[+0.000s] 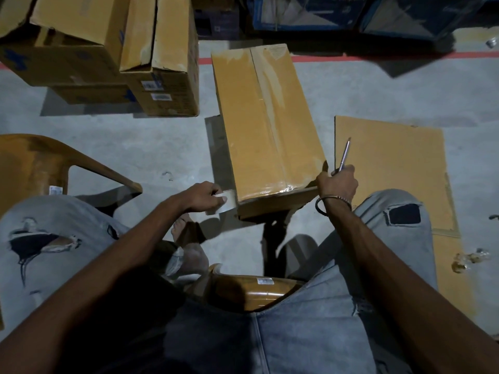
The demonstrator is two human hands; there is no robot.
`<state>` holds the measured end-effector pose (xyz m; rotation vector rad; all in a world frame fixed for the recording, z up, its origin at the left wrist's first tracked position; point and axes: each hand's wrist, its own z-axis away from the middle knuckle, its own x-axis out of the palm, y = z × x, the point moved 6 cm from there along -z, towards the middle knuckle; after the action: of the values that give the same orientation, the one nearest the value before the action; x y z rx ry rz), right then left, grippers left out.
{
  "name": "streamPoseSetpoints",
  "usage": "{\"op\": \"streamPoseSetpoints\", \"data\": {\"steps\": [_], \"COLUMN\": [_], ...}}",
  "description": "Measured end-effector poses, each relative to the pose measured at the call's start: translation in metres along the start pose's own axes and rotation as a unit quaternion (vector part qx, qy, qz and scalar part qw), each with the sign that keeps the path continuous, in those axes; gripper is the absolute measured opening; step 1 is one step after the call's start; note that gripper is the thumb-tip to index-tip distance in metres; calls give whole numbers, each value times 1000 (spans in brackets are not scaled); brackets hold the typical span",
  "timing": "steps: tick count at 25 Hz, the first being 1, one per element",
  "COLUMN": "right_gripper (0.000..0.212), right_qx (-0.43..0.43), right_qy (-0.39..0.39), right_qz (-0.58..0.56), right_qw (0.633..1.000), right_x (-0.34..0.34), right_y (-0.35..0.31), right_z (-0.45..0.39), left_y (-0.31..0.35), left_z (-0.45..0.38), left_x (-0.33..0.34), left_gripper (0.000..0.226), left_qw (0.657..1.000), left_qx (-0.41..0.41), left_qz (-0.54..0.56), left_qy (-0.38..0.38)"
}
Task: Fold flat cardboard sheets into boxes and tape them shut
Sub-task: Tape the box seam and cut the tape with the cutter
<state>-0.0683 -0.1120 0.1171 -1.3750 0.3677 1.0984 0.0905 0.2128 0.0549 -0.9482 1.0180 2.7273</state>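
A folded brown cardboard box (266, 122) stands on the floor in front of my knees, with clear tape running along its centre seam and over its near edge. My left hand (203, 196) grips a roll of clear tape (225, 203) just left of the box's near corner. My right hand (337, 182) touches the box's near right corner and holds a thin metal blade or scissors (344, 155) pointing up. A flat cardboard sheet (391, 168) lies on the floor to the right of the box.
Several brown boxes (162, 58) are stacked at the back left, and dark blue cartons (310, 14) line the back wall. An orange plastic chair (35, 163) stands at the left. Crumpled tape scraps (469, 259) lie at the right. A red line (378, 55) crosses the concrete floor.
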Motion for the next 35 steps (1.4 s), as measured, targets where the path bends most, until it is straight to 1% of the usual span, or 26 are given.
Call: {"op": "streamPoseSetpoints", "data": {"steps": [4, 7, 8, 10, 11, 12, 15, 18, 19, 20, 21, 22, 23, 24, 26, 27, 28, 29, 32, 35], "right_gripper": [35, 29, 29, 29, 29, 29, 33, 28, 25, 23, 24, 24, 21, 18, 9, 6, 7, 15, 32, 42], "right_qx": [-16, -37, -35, -24, -19, -14, -7, -23, -33, -38, -13, 48, 111, 147, 176, 186, 197, 202, 186, 189], "right_qy": [-1, 1, 2, 4, 3, 1, 1, 25, 12, -26, -96, -187, -276, -343, -424, -445, -454, -459, -481, -499], "right_qz": [78, 93, 91, 83, 81, 78, 72, 54, 29, -26, -127, -253, -338, -365, -362, -377, -397, -409, -413, -440], "right_qw": [997, 995, 995, 996, 997, 997, 997, 998, 999, 999, 987, 948, 893, 853, 811, 791, 773, 763, 751, 722], "right_x": [8, 12, 11, 8, 7, 6, 3, -10, -12, -12, -7, 2, 12, 19, 28, 31, 32, 33, 32, 29], "right_y": [-5, -7, -7, -5, -4, -4, -3, -14, -19, -24, -28, -32, -36, -38, -40, -41, -42, -42, -44, -45], "right_z": [8, 10, 9, 5, 3, 2, -1, 5, 8, 15, 26, 44, 65, 85, 115, 124, 131, 136, 147, 159], "left_y": [0, 2, 3, 4, 3, 2, -2, -6, -7, -8, -9, -8, -5, -2, 6, 9, 12, 14, 14, 14], "left_z": [-1, 0, 1, 1, 1, 0, 0, 2, 2, 2, 2, 2, 2, 3, 5, 5, 6, 5, 3, 1], "left_x": [1, -2, -2, -3, -2, -2, -8, -14, -14, -13, -12, -13, -15, -16, -16, -17, -17, -17, -15, -14], "left_gripper": [31, 29, 33, 42, 43, 44, 42, 48, 51, 53, 54, 55, 54, 51, 46, 43, 41, 39, 33, 30], "left_qw": [1000, 999, 997, 986, 980, 980, 988, 991, 991, 991, 991, 991, 992, 993, 996, 996, 996, 996, 996, 995], "left_qx": [6, 22, 24, 10, 2, -5, -20, -23, -23, -23, -25, -26, -25, -21, 0, 11, 23, 32, 34, 34], "left_qz": [-8, -33, -58, -150, -179, -182, -140, -120, -120, -124, -127, -128, -124, -115, -91, -83, -81, -82, -85, -93], "left_qy": [7, 30, 44, 75, 83, 81, 57, 53, 45, 40, 36, 33, 29, 26, 19, 14, 11, 7, -5, -7]}}
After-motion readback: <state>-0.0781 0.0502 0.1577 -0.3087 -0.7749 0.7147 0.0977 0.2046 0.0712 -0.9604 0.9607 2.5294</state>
